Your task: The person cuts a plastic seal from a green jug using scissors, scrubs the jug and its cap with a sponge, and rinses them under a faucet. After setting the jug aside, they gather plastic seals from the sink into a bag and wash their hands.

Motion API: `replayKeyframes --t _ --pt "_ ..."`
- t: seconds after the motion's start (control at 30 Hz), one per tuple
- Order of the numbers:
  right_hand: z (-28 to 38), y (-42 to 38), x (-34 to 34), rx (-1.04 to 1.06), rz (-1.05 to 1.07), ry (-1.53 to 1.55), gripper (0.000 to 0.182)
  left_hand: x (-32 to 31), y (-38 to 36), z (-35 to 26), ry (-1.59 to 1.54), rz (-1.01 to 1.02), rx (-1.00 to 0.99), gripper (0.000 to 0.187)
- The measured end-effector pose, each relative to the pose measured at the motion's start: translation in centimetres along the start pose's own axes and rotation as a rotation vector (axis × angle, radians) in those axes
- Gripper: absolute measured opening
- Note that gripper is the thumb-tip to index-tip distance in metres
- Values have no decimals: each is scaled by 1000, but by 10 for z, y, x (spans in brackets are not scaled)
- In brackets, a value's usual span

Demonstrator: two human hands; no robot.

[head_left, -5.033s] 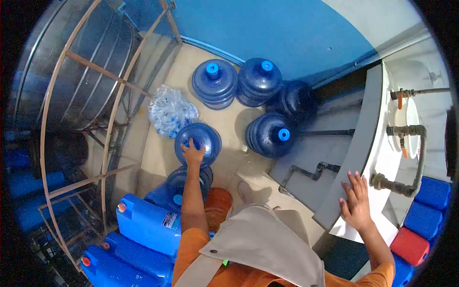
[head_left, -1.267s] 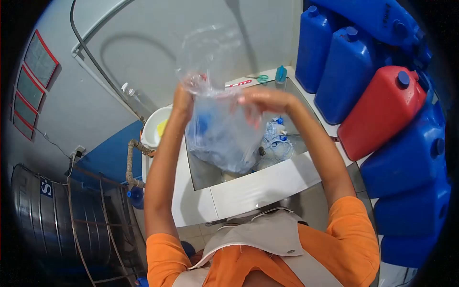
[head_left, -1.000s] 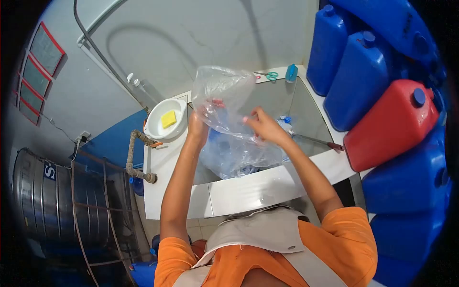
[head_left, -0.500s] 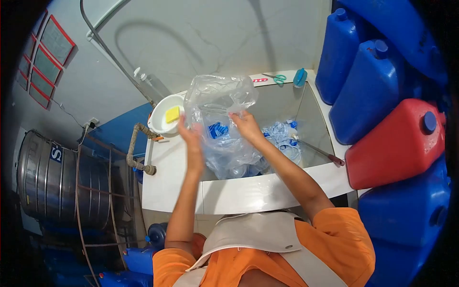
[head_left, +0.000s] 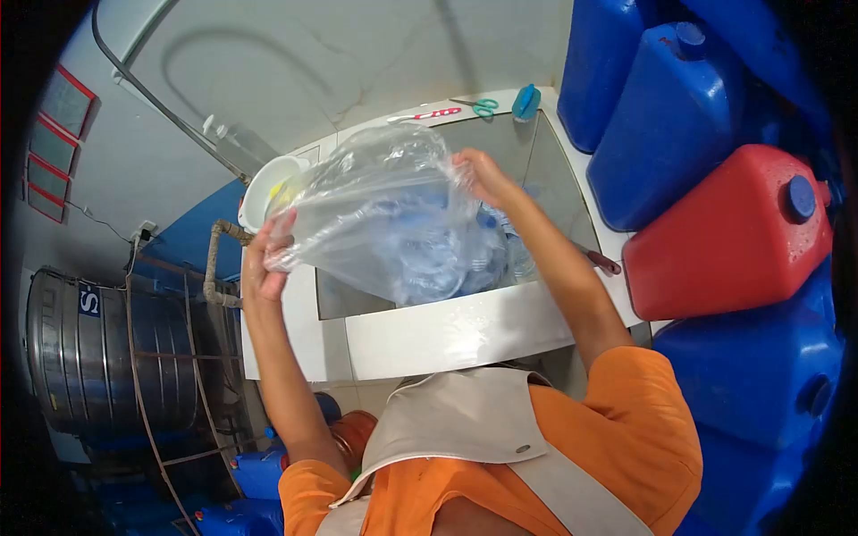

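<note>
Clear plastic, the bag stretched over the sink, pinched in the curled left hand and right hand. It partly hid the bowl; scissors lay behind, a red jug stood right.

Single view, head-worn — aimed forward and down; apron caught at bottom centre, basin framed near, mid-frame.
</note>
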State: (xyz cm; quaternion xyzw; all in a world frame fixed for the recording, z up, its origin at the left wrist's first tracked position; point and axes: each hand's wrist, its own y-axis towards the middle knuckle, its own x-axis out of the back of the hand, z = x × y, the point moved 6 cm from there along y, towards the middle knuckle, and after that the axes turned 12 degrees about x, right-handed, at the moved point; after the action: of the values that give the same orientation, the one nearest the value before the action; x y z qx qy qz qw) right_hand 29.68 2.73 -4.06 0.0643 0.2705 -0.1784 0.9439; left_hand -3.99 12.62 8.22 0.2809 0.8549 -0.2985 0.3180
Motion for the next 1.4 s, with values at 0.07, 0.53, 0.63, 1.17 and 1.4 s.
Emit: replayKeyframes --t 0.07,0.53,0.63,1.17,1.4 --pt "20 -17 30 -22 -89 -402 45 -25 -9 -17 156 38 14 50" --pt "-42 -60 170 -736 307 -2496 27 -32 -85 -162 385 116 -240 61" --pt "39 -24 81 -641 295 -2328 23 -50 -96 -185 371 316 -214 62" --pt "226 0 -84 416 359 -1844 30 -59 -543 -336 1107 -1339 -1684 41" --pt "144 134 -69 465 448 -1654 32 -54 -603 -294 1413 -1744 -1501 35"
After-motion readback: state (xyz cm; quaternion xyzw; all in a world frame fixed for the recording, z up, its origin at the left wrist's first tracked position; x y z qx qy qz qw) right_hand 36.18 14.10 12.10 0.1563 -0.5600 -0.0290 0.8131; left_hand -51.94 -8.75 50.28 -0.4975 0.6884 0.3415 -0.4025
